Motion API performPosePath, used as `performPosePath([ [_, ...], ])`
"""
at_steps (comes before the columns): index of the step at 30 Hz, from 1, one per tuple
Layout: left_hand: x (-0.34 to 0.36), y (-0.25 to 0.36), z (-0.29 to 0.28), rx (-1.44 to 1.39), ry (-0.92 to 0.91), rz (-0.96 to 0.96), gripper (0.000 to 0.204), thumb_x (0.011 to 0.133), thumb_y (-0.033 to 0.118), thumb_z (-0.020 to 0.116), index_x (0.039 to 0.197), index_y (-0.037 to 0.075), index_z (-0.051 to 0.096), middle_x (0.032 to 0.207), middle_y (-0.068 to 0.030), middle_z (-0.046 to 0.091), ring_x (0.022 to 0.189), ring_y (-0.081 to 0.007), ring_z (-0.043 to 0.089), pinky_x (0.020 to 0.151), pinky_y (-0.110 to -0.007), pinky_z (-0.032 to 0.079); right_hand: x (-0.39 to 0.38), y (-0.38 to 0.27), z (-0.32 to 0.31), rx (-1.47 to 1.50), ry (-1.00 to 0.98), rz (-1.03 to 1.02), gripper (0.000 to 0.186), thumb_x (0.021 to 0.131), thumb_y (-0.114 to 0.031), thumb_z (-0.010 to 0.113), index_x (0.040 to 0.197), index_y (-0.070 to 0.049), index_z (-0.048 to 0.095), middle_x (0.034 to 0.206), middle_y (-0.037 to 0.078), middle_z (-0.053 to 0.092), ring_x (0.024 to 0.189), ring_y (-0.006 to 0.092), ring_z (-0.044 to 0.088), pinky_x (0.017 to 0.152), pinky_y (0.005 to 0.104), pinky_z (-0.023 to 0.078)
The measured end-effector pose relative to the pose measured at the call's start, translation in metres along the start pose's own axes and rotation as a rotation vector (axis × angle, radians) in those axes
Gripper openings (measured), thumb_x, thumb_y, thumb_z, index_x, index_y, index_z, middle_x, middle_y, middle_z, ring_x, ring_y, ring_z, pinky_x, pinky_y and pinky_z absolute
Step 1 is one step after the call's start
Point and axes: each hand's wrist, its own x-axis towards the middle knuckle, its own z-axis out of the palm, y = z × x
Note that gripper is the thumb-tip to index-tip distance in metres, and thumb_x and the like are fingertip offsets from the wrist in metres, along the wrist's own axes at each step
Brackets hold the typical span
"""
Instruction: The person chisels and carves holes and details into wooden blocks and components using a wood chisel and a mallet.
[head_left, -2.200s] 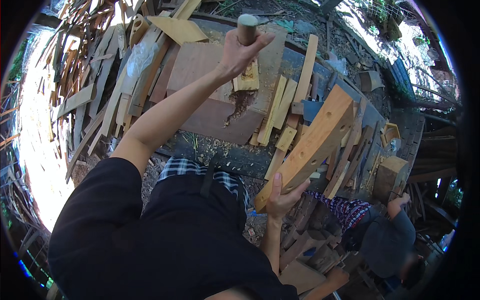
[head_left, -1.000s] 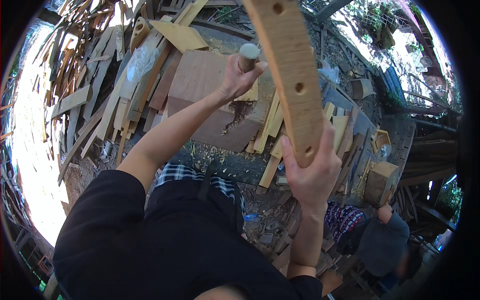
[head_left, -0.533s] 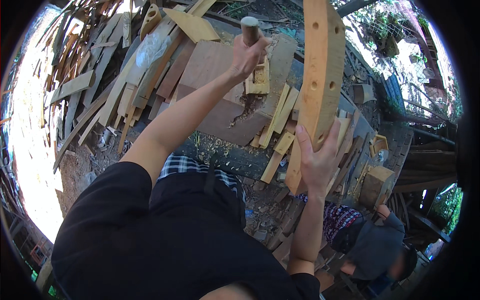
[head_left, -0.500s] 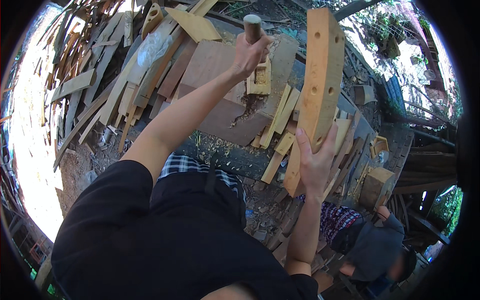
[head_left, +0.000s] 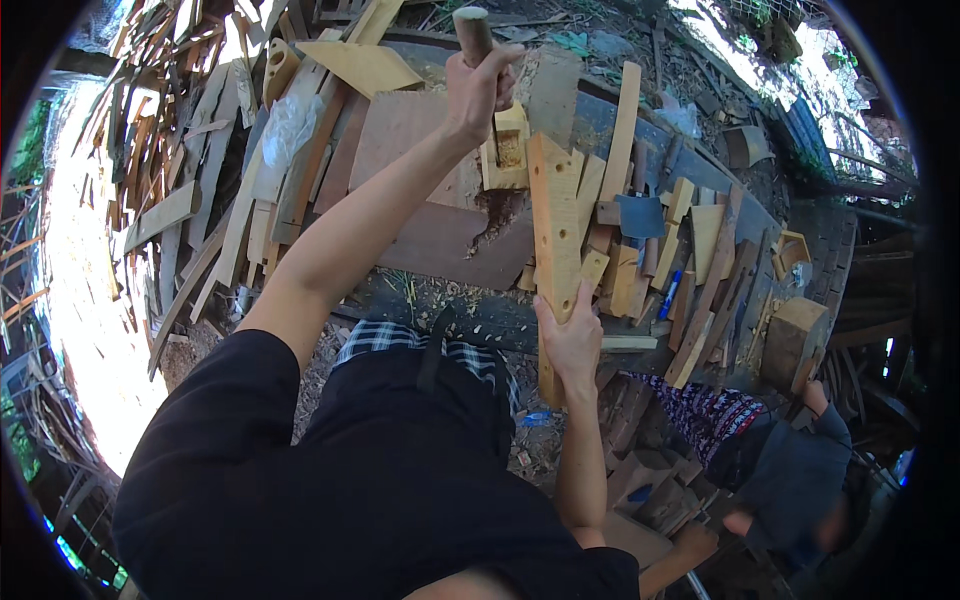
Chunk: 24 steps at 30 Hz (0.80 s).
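My left hand is wrapped round a thick wooden handle, whose pale round end sticks out above the fist. Just below that hand sits a pale wooden block with a rectangular opening holding shavings; whether the handle is joined to it is hidden. My right hand grips the near part of a long drilled wooden beam. Several round holes run along its faces. It slants away from me, its far end beside the pale block.
A brown board lies on the workbench, among shavings. Loose wood pieces, a blue marker and dark sandpaper-like sheet lie to the right. Scrap wood is heaped left. Another person works at lower right, near a block.
The drilled beam has come down and left in my right hand, from raised over the bench's right side to beside the pale block. My left hand keeps its grip on the handle.
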Motion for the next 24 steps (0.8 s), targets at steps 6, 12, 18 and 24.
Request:
performPosePath([
  [6, -0.014, 0.006, 0.001, -0.121, 0.191, 0.231, 0.038, 0.086, 0.031, 0.066, 0.067, 0.012, 0.039, 0.05, -0.0002, 0.036, 0.037, -0.0098, 0.031, 0.036, -0.026, 0.023, 0.0, -0.009, 0.002, -0.05, -0.059, 0.011, 0.061, 0.084, -0.033, 0.068, 0.126, 0.001, 0.042, 0.1, 0.032, 0.062, 0.091, 0.0487, 0.061, 0.076, 0.0506, 0.05],
  [12, 0.002, 0.003, -0.007, -0.204, 0.036, 0.191, 0.033, 0.093, 0.039, 0.06, 0.077, 0.011, 0.054, 0.051, 0.0029, 0.04, 0.038, -0.0074, 0.037, 0.037, -0.024, 0.031, 0.0, -0.008, 0.003, -0.025, -0.085, 0.014, 0.063, 0.083, -0.033, 0.069, 0.128, 0.003, 0.041, 0.103, 0.032, 0.061, 0.09, 0.0495, 0.061, 0.076, 0.0504, 0.05],
  [18, -0.014, 0.004, 0.0, 0.059, 0.039, 0.224, 0.036, 0.09, 0.031, 0.063, 0.07, 0.01, 0.041, 0.048, -0.0006, 0.036, 0.034, -0.0088, 0.03, 0.035, -0.026, 0.023, -0.002, -0.004, 0.007, -0.06, -0.025, -0.036, 0.061, 0.083, -0.032, 0.068, 0.129, -0.001, 0.041, 0.094, 0.029, 0.063, 0.085, 0.0477, 0.063, 0.073, 0.0508, 0.051],
  [24, -0.025, -0.002, 0.003, 0.135, -0.028, 0.242, 0.032, 0.091, 0.023, 0.062, 0.07, 0.009, 0.042, 0.049, 0.0013, 0.037, 0.036, -0.0071, 0.033, 0.036, -0.024, 0.026, -0.002, -0.004, 0.008, -0.056, 0.024, -0.071, 0.055, 0.083, -0.031, 0.067, 0.127, -0.007, 0.043, 0.083, 0.027, 0.066, 0.08, 0.0465, 0.065, 0.069, 0.0518, 0.051],
])
